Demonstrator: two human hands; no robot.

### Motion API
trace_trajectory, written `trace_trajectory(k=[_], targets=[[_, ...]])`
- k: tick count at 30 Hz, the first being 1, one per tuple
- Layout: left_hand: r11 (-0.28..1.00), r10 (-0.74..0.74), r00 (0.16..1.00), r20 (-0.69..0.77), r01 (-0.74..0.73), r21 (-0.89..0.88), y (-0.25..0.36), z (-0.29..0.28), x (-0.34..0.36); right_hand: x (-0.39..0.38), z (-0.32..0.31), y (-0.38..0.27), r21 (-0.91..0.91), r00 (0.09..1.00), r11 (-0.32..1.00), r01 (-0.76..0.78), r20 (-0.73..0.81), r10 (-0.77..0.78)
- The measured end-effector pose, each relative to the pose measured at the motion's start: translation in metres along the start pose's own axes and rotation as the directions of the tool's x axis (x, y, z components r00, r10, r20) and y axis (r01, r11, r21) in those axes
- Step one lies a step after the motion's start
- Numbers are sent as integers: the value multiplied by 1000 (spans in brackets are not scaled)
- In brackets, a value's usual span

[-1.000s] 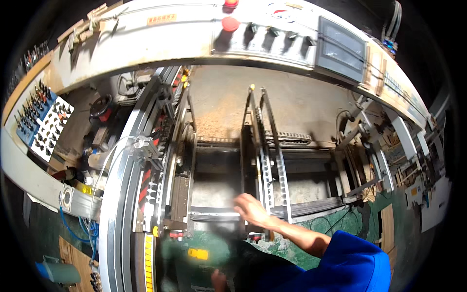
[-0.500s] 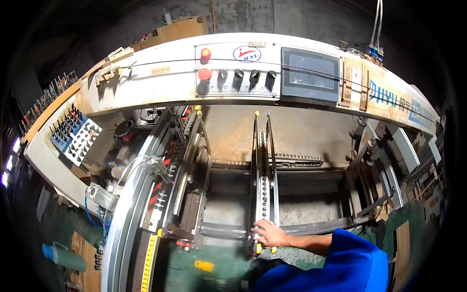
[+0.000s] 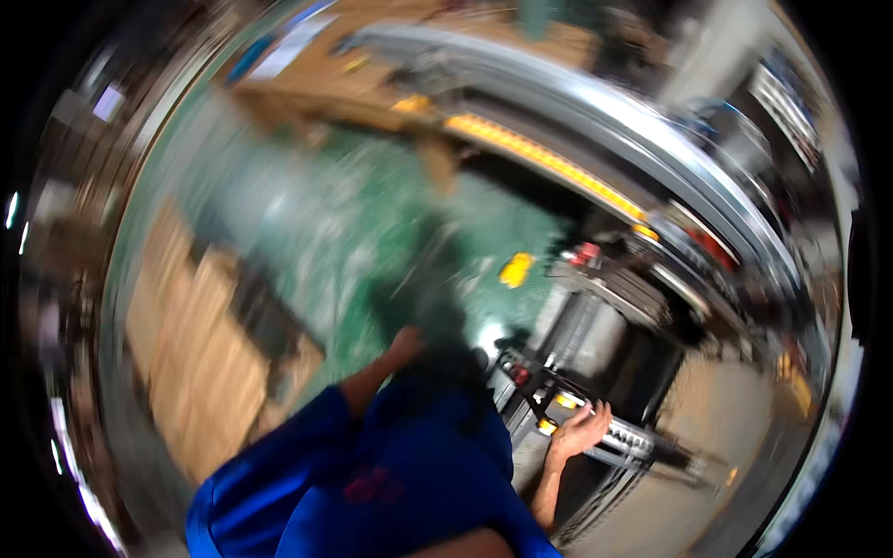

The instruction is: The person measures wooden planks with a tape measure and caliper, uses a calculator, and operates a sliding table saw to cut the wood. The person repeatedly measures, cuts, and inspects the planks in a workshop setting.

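Head view, blurred in large part: the person's right hand is between four and five o'clock from the centre, over the near end of a machine rail. The rail runs out from beneath the hand toward four o'clock, with yellow end pieces just beside the hand, at nine to eleven o'clock from it. Its fingers look partly extended; whether they grip the rail, one cannot tell. The left hand hangs at seven o'clock, well apart from the rail, its grip too blurred to tell. A yellow object lies on the green floor at three o'clock; wooden boards lie toward eight.
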State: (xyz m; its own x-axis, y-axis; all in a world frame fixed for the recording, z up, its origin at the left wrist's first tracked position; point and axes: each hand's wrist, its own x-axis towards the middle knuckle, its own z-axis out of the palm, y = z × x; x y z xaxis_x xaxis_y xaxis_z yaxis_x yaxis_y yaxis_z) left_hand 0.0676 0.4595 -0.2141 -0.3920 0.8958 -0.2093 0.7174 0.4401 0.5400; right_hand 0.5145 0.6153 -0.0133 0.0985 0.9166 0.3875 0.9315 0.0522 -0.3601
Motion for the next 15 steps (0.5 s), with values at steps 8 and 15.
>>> trace_trajectory(k=[8, 15], targets=[[504, -777, 629, 33, 652, -566, -16, -8, -203, -4, 9, 54, -58, 927, 931, 361, 128, -352], [369, -914, 399, -81, 728, -579, -108, 42, -398, -21, 3, 60, -20, 903, 913, 407, 158, -399]])
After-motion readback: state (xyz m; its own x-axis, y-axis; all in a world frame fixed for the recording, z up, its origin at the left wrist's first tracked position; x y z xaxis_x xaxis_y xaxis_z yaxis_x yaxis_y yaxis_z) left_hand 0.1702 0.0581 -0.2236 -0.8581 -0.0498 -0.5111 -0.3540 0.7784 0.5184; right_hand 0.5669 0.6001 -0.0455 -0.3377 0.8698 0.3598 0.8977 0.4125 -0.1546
